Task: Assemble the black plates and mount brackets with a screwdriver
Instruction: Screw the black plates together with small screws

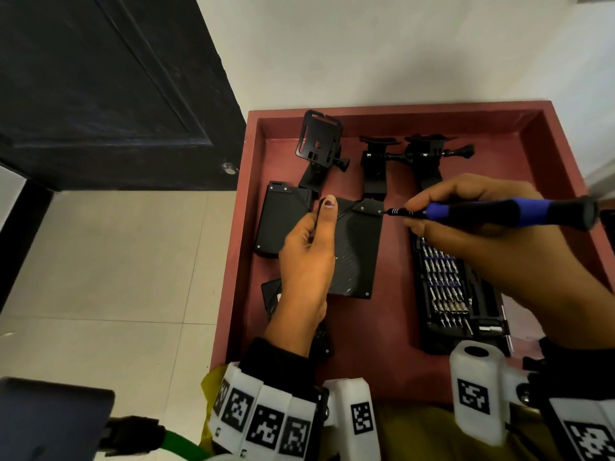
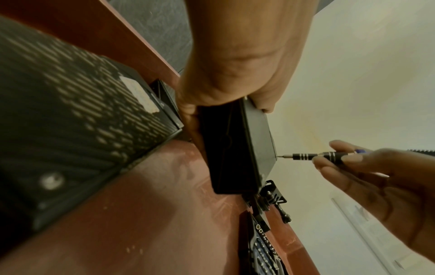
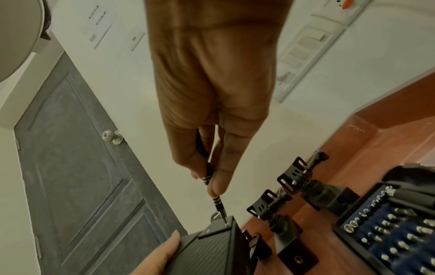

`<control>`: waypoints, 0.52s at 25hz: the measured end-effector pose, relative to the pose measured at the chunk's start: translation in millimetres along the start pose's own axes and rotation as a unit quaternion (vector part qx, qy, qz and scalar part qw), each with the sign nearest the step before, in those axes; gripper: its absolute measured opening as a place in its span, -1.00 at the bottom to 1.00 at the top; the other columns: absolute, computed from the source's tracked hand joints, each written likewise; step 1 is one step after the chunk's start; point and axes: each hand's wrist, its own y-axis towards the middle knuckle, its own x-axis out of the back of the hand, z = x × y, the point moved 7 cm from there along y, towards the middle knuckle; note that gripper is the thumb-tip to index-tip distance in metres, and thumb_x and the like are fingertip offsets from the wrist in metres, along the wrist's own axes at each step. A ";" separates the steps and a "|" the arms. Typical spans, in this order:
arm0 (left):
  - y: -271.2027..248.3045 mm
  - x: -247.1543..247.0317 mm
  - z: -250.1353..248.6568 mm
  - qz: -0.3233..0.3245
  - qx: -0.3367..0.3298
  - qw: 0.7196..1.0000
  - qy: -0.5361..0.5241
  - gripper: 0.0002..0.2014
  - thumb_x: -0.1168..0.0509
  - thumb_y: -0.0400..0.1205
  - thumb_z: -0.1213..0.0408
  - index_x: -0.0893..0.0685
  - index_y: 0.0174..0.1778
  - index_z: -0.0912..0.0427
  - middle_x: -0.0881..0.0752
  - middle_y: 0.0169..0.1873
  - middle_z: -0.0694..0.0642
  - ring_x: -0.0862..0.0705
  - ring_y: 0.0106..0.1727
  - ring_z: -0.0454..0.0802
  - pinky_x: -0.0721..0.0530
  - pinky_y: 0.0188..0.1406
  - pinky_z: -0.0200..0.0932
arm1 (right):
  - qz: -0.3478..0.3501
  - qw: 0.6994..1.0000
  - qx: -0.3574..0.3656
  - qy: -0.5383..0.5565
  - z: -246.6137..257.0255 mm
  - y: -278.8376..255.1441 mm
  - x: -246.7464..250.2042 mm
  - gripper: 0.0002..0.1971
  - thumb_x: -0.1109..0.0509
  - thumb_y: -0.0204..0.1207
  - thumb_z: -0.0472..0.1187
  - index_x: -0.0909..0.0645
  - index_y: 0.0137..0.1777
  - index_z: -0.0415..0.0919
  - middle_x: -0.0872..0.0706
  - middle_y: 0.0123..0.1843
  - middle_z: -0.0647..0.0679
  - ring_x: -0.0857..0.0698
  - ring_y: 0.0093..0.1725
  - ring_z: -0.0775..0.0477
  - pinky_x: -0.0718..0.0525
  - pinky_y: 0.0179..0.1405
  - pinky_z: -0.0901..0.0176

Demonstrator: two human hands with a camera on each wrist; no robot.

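The wrist-worn camera mounts (image 1: 362, 417), white blocks printed with black square markers, sit closest to the head camera, strapped over dark sleeves. Ahead of them, the left hand (image 1: 307, 251) grips a black plate (image 1: 357, 251) by its left edge, thumb laid on the top face and fingers curled underneath, holding it raised and tilted above the bench (image 1: 392, 334). The right hand (image 1: 492, 227) pinches a blue-and-black precision screwdriver (image 1: 492, 212) between thumb and fingertips near the banded metal collar. The tool lies almost level, and its tip meets a screw at the plate's far right corner, on the small corner piece fitted there.

Just left of the held plate, a second black plate (image 1: 279, 221) lies flat on the red bench surface, with screws showing at its corners. Another dark plate (image 1: 271, 296) pokes out from under the left forearm.

Under the right hand, an open bit set case (image 1: 456, 294) holds rows of metal bits in a blue-lined tray.

Along the far edge stand three black mount brackets (image 1: 427, 154), each with a thumbscrew knob; the leftmost carries an upright slotted frame.

The bench has a raised red rim (image 1: 399, 109). Left of it are pale floor tiles (image 1: 100, 261) and a dark panelled door (image 1: 100, 88) with a round metal knob.
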 end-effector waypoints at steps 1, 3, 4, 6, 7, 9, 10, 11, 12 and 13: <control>-0.8 0.2 -1.6 0.001 -0.002 1.000 0.000 -0.40 -0.20 0.61 -0.21 -0.61 -0.15 0.40 -0.58 -0.33 0.10 -0.53 -0.29 -0.09 -0.56 -0.37 -0.33 | -0.008 1.000 -0.002 0.004 -0.5 -0.2 1.0 -0.80 -0.54 0.37 -0.38 -0.74 -0.17 -0.04 -0.77 -0.18 0.08 -0.74 -0.20 0.06 -0.73 -0.14 0.32; -4.0 0.4 -6.2 -0.004 -0.013 1.000 -0.005 -0.50 -0.22 0.62 -0.16 -0.51 -0.49 0.15 -0.46 -0.55 -0.07 -0.42 -0.47 -0.22 -0.44 -0.51 -0.42 | -0.034 0.999 -0.003 -0.001 -2.2 0.0 1.6 -0.79 -0.53 0.37 -0.36 -0.72 -0.16 0.00 -0.78 -0.12 0.07 -0.76 -0.13 0.05 -0.74 -0.03 0.20; -5.4 0.3 -7.5 -0.007 -0.015 1.000 -0.005 -0.51 -0.23 0.63 -0.15 -0.41 -0.58 0.01 -0.38 -0.61 -0.13 -0.37 -0.51 -0.22 -0.41 -0.51 -0.39 | -0.051 0.999 0.000 0.001 -2.7 0.5 1.8 -0.80 -0.54 0.37 -0.34 -0.70 -0.16 0.01 -0.78 -0.11 0.05 -0.78 -0.12 0.03 -0.75 -0.02 0.13; -5.7 0.2 -6.7 -0.009 -0.011 1.000 -0.005 -0.50 -0.23 0.62 -0.16 -0.40 -0.62 -0.05 -0.39 -0.58 -0.10 -0.39 -0.45 -0.16 -0.42 -0.39 -0.25 | -0.082 0.996 0.008 0.033 -3.9 0.8 1.6 -0.80 -0.55 0.38 -0.36 -0.68 -0.17 -0.03 -0.78 -0.16 -0.04 -0.80 -0.16 -0.04 -0.79 -0.07 -0.02; -5.5 0.5 -5.6 -0.010 -0.008 1.000 -0.005 -0.51 -0.23 0.62 -0.17 -0.45 -0.62 -0.06 -0.43 -0.54 -0.05 -0.43 -0.40 -0.12 -0.45 -0.33 -0.18 | -0.096 0.994 0.008 0.049 -4.8 0.1 1.1 -0.79 -0.55 0.39 -0.37 -0.67 -0.18 -0.04 -0.78 -0.21 -0.08 -0.81 -0.20 -0.08 -0.80 -0.10 -0.07; -4.7 0.5 -4.5 -0.009 -0.007 1.000 -0.007 -0.54 -0.23 0.61 -0.18 -0.50 -0.56 -0.05 -0.50 -0.44 0.06 -0.48 -0.32 -0.03 -0.50 -0.24 -0.07 | -0.126 0.991 0.010 0.044 -3.9 -1.4 0.0 -0.79 -0.55 0.39 -0.35 -0.63 -0.22 -0.03 -0.76 -0.28 -0.08 -0.80 -0.27 -0.09 -0.81 -0.18 -0.08; -4.2 0.0 -3.5 -0.006 -0.007 1.000 -0.006 -0.56 -0.23 0.61 -0.19 -0.51 -0.53 -0.04 -0.52 -0.41 0.10 -0.49 -0.30 -0.01 -0.51 -0.22 -0.05 | -0.146 0.989 0.010 0.028 -3.8 -2.7 -0.5 -0.81 -0.55 0.40 -0.31 -0.61 -0.24 -0.03 -0.75 -0.31 -0.08 -0.79 -0.31 -0.08 -0.80 -0.24 -0.06; -4.2 -0.9 -3.1 -0.002 -0.007 1.000 -0.004 -0.57 -0.23 0.61 -0.20 -0.54 -0.51 -0.04 -0.54 -0.40 0.10 -0.51 -0.30 -0.01 -0.53 -0.21 -0.05 | -0.169 0.985 0.009 0.007 -3.6 -4.2 -0.5 -0.82 -0.54 0.41 -0.25 -0.58 -0.26 -0.04 -0.73 -0.34 -0.09 -0.78 -0.35 -0.09 -0.79 -0.29 -0.03; -4.1 -2.0 -2.2 0.003 -0.008 1.000 -0.002 -0.58 -0.23 0.60 -0.21 -0.58 -0.49 -0.03 -0.56 -0.40 0.09 -0.53 -0.30 -0.02 -0.55 -0.20 -0.05 | -0.194 0.981 0.005 -0.016 -3.5 -5.7 0.2 -0.81 -0.53 0.42 -0.18 -0.55 -0.29 -0.05 -0.71 -0.37 -0.10 -0.76 -0.38 -0.08 -0.77 -0.33 0.03; -4.4 -3.1 -2.0 0.009 -0.008 1.000 0.001 -0.57 -0.23 0.58 -0.23 -0.63 -0.44 0.02 -0.58 -0.40 0.10 -0.54 -0.29 -0.01 -0.55 -0.21 -0.05 | -0.216 0.975 0.000 -0.044 -3.2 -6.8 0.8 -0.77 -0.52 0.43 -0.12 -0.51 -0.33 -0.04 -0.68 -0.41 -0.09 -0.72 -0.42 -0.02 -0.72 -0.38 0.16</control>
